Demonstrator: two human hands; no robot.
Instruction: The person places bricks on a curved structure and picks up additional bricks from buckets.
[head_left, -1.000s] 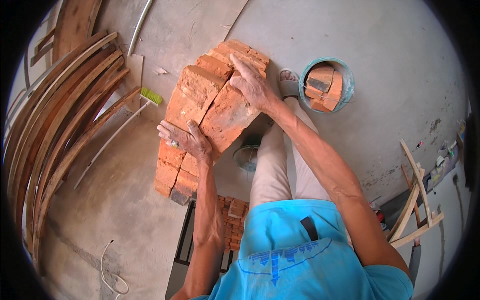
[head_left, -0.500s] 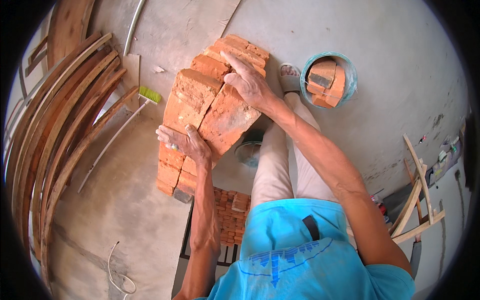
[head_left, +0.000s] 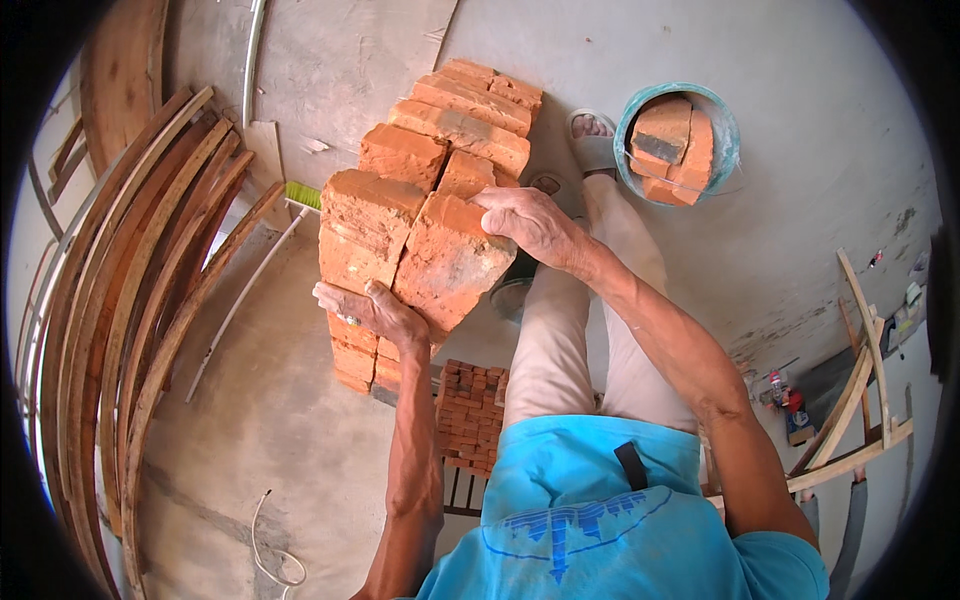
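A curved stack of orange bricks (head_left: 370, 230) with rough faces and visible joints fills the upper middle of the view, above my legs. My left hand (head_left: 375, 318) lies against the lower left part of the stack, fingers stretched out and thumb raised. My right hand (head_left: 530, 225) has its fingers curled over the top right edge of a speckled brick (head_left: 450, 265) in the front of the stack.
A teal bucket (head_left: 724, 120) holding broken bricks stands right of my sandalled foot. Curved timber boards (head_left: 150, 330) and a green-headed broom (head_left: 305, 197) line the left. A brick pile (head_left: 470, 420) lies below the stack, a hose (head_left: 280, 560) lower left, wooden slats (head_left: 860, 380) at right.
My right hand has moved down from the upper joint to curl over the front brick's edge. A gap now shows between front and rear bricks. The whole view has shifted slightly.
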